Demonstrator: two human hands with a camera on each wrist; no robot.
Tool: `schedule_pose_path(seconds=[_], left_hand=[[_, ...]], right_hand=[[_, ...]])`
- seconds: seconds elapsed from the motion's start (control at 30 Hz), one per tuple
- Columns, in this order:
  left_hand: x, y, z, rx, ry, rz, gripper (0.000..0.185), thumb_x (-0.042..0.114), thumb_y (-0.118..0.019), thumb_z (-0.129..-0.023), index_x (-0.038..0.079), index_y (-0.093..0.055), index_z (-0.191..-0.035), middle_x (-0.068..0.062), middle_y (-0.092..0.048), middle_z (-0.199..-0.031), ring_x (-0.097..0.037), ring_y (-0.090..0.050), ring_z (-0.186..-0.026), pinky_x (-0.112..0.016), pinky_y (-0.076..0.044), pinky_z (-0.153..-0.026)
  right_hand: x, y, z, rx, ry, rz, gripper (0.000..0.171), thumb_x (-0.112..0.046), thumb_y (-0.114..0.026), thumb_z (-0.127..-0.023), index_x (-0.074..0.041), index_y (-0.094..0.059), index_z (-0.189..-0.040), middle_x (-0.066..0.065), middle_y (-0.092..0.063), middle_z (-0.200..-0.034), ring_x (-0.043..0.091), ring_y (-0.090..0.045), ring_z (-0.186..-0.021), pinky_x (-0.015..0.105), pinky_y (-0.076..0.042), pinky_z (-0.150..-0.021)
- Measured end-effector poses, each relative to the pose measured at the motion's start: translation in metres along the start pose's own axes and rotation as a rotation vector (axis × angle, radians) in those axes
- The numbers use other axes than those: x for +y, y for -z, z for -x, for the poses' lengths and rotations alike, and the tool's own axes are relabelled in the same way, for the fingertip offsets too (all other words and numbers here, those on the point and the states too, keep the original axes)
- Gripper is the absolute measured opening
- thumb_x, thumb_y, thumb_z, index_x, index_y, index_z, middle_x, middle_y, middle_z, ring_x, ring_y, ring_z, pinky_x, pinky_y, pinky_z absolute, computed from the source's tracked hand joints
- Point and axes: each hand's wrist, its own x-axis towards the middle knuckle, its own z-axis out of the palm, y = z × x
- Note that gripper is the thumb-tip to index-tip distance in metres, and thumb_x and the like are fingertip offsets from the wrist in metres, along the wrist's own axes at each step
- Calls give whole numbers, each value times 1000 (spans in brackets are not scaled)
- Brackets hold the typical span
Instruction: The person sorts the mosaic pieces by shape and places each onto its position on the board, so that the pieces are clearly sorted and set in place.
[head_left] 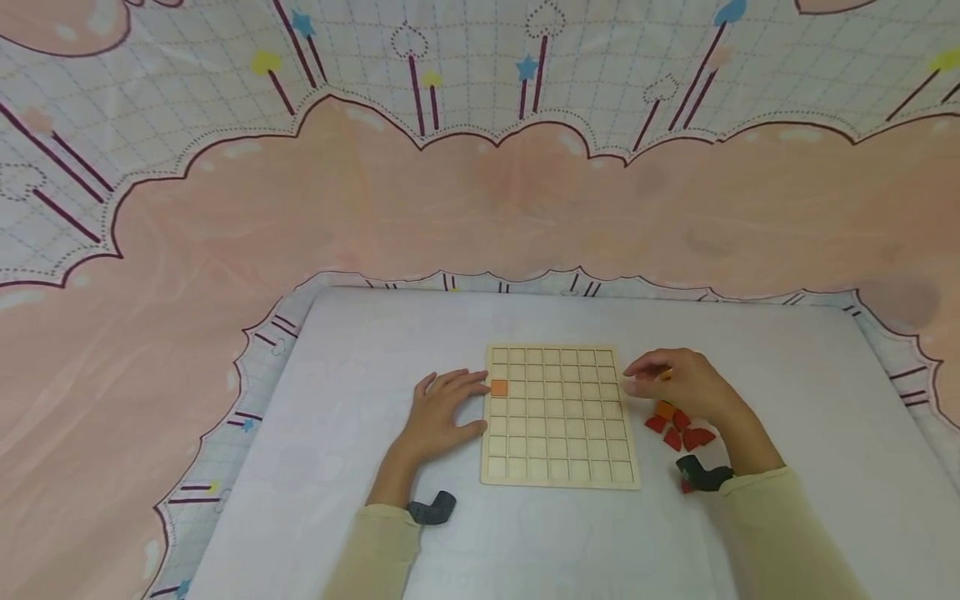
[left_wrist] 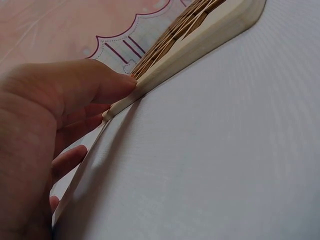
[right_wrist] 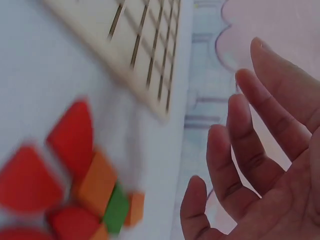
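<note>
A pale wooden grid board [head_left: 558,417] lies flat, with one orange square piece [head_left: 498,388] in a cell at its left side. My left hand [head_left: 438,417] rests at the board's left edge, fingers spread; its thumb [left_wrist: 117,89] touches the rim in the left wrist view. Just past the right edge hovers my right hand [head_left: 686,383], fingers loosely bent and holding nothing in the right wrist view. Beneath and beside it sit red rounded pieces [right_wrist: 72,135], an orange block [right_wrist: 100,182] and a green block [right_wrist: 116,210]. That hand partly covers the pile in the head view.
A white-covered table [head_left: 360,350] carries everything. Behind it hangs a pink and white patterned cloth [head_left: 480,208]. Dark wrist devices sit on the left [head_left: 433,507] and right [head_left: 701,473] wrists; a red piece [head_left: 687,486] shows partly under the right one.
</note>
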Motion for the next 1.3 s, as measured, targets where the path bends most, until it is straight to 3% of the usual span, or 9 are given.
schedule_pose_path(seconds=[0.23, 0.63, 0.87, 1.3], left_hand=[[-2, -2, 0, 1, -14, 27, 51, 39, -72, -85, 25, -64, -134, 9, -50, -156, -23, -39, -148, -62, -13, -122], [-2, -1, 1, 33, -24, 13, 51, 38, -73, -83, 26, -65, -132, 9, -52, -155, -23, -41, -147, -62, -15, -121], [-2, 0, 2, 28, -29, 21, 51, 38, -73, -83, 25, -65, -132, 8, -52, -155, -23, -41, -147, -62, -15, -121], [-2, 0, 2, 8, -14, 13, 52, 39, -72, -84, 26, -65, -134, 10, -50, -156, -22, -39, -148, -60, -14, -123]], right_hand=[[28, 16, 7, 43, -105, 64, 39, -42, -75, -90, -14, -74, -117, 9, -68, -110, 27, -56, -105, 31, -47, -78], [64, 17, -2, 40, -191, 14, 50, -44, -75, -90, -9, -70, -126, 16, -66, -113, 31, -55, -103, 27, -50, -73], [71, 18, -7, 11, -222, -8, 49, -38, -74, -91, -12, -67, -132, 15, -61, -114, 30, -54, -103, 27, -51, -72], [67, 16, -12, -3, -247, -6, 38, -35, -73, -93, -8, -68, -119, 11, -58, -101, 29, -52, -96, 31, -47, -71]])
